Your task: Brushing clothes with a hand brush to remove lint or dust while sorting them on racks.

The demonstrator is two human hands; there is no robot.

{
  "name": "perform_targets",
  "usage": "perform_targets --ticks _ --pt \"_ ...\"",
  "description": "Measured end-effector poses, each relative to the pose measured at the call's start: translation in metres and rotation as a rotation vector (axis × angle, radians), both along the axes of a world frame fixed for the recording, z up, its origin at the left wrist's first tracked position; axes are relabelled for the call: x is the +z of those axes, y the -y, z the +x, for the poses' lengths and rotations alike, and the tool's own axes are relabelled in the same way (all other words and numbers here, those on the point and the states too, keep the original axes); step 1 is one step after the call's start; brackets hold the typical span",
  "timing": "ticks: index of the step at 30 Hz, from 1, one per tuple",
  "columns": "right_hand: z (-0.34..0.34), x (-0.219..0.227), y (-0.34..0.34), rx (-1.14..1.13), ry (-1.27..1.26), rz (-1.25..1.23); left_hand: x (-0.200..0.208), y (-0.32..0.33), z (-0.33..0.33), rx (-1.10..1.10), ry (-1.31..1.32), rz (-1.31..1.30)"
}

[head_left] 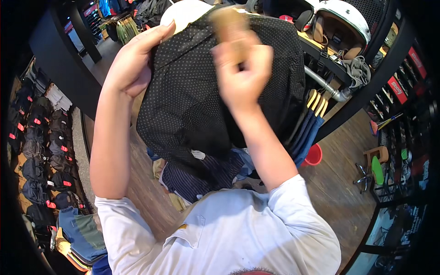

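Observation:
A black shirt [183, 103] with small pale dots hangs spread out in front of me. My left hand [130, 62] grips its upper left edge, the thumb along the top and the other fingers partly hidden by the cloth. Over the upper middle of the shirt, my right hand [245, 75] is closed around a tan, wood-coloured blocky thing [229, 23]. Motion smears that thing, so its kind is unclear, and whether it touches the cloth cannot be told. A small white tag [198, 154] shows near the shirt's lower edge.
Below the shirt lies a dark striped garment [201, 176] among other clothes. Blue garments on wooden hangers [311, 119] hang at right, beside a metal pipe [323, 82]. A white helmet [346, 20] rests on the shelf above. A red bucket [313, 155] stands on the floor.

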State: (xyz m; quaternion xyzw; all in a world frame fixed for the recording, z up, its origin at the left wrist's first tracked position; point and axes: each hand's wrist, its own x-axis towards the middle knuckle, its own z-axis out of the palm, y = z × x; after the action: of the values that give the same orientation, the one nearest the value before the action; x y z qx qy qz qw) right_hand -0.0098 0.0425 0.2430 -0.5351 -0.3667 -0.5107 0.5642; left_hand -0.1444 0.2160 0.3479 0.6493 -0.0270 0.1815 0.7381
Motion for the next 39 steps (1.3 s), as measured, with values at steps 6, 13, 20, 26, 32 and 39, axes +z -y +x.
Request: perform_targets --ticks 6,13,20,26,32,39 --pt "0.016 0.000 0.013 -0.091 -0.192 0.102 -0.003 0.004 0.003 -0.012 0.024 0.038" --pt "-0.014 -0.012 0.004 -0.033 0.121 -0.118 -0.002 0.002 -0.004 -0.035 0.024 0.016" --pt "0.061 -0.019 0.042 0.138 -0.476 0.399 -0.004 -0.006 -0.001 0.026 -0.004 0.065" --pt "-0.026 -0.037 0.002 0.058 0.219 -0.277 -0.003 0.004 0.012 0.037 0.104 0.062" --pt "-0.075 -0.057 -0.015 0.298 0.219 -0.484 -0.007 -0.008 0.029 0.065 0.130 -0.009" --pt "-0.055 -0.049 -0.016 0.227 0.210 -0.285 -0.008 0.011 0.012 0.058 0.069 -0.171"
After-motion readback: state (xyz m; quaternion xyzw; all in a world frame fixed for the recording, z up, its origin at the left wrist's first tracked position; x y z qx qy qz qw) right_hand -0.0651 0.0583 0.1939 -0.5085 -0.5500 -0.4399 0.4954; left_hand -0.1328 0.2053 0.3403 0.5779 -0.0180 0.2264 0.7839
